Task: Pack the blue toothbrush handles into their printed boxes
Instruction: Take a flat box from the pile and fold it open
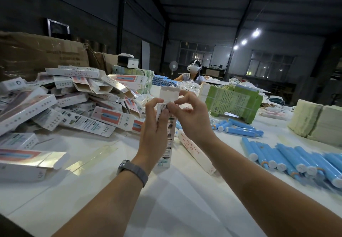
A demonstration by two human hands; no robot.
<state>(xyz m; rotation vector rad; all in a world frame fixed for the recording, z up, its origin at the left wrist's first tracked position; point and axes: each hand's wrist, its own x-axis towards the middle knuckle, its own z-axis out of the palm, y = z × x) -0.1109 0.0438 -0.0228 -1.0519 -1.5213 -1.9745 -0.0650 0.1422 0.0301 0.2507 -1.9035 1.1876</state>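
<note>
Landmark: held box, upright over the white counter.
Left of it: heap of printed boxes.
On it: left hand, fingers curled round its body; right hand, thumb and forefinger pinching at its open top flap.
Right of it: blue toothbrush handles lay in rows on the counter.

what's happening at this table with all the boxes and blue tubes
A person is packing at a white table. The left hand holds a printed box upright while the right hand works its open top flap. A heap of printed boxes lies to the left, and blue toothbrush handles lie in a row to the right. Another person sits at the far end.
</note>
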